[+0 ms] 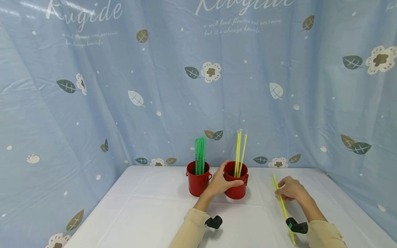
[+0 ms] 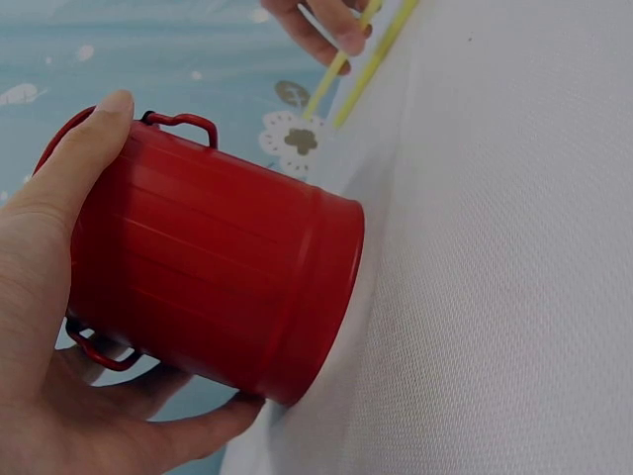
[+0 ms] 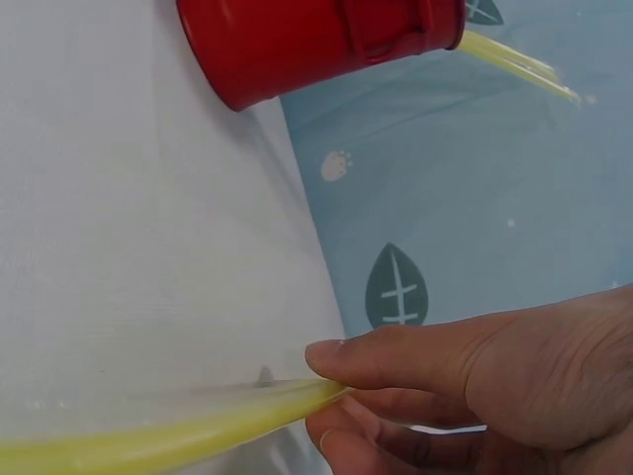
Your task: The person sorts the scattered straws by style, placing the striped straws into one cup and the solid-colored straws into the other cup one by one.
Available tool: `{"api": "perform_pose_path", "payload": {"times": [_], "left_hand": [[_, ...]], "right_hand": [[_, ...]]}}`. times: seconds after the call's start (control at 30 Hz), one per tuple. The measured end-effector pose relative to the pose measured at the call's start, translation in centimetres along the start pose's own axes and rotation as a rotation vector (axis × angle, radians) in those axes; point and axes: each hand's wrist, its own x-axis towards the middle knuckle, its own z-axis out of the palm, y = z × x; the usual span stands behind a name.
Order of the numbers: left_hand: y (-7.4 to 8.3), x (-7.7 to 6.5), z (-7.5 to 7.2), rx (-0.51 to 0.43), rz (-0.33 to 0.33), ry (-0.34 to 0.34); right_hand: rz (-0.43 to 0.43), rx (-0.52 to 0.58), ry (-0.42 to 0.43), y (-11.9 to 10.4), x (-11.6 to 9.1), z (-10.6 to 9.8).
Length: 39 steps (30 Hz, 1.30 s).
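Observation:
My left hand [image 1: 221, 182] grips a small red bucket [image 1: 234, 187] round its side, thumb near the rim and fingers underneath in the left wrist view. Several thin yellow straws [image 1: 240, 153] stand in this bucket, leaning slightly apart, with clear wrapping at their tops. Off to the right, my right hand [image 1: 291, 188] pinches a yellow straw [image 3: 213, 435] between thumb and fingertips. A second yellow straw [image 2: 381, 54] lies along the white table beside the pinched one. Part of the straws is hidden behind the right wrist's black camera in the head view.
Left of the gripped bucket stands another red bucket [image 1: 197, 182], holding several green straws [image 1: 200, 156]. Both stand toward the back of the white table [image 1: 149, 206]. A blue patterned curtain [image 1: 173, 103] rises along the table's back and sides.

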Motion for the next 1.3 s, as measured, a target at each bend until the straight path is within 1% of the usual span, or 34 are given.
{"api": "perform_pose_path", "payload": {"times": [0.23, 0.4, 0.6, 0.73, 1.07, 1.3], "left_hand": [[-0.1, 0.1, 0.0, 0.007, 0.000, -0.002], [-0.1, 0.1, 0.0, 0.006, 0.002, -0.003], [-0.2, 0.1, 0.0, 0.005, -0.003, 0.000], [-0.2, 0.2, 0.1, 0.005, -0.004, 0.003], [-0.2, 0.2, 0.1, 0.009, -0.002, 0.002], [-0.2, 0.2, 0.0, 0.013, 0.002, 0.003]], "right_hand": [[-0.005, 0.018, 0.007, -0.6, -0.4, -0.6], [-0.038, 0.035, 0.018, -0.9, -0.8, -1.1], [-0.079, 0.009, 0.019, -1.3, -1.1, -1.5], [-0.068, 0.000, 0.016, -1.7, -1.2, -1.8], [-0.080, 0.089, 0.027, -2.0, -1.5, -2.1], [-0.108, 0.108, 0.043, -2.8, -2.2, -2.5]]}}
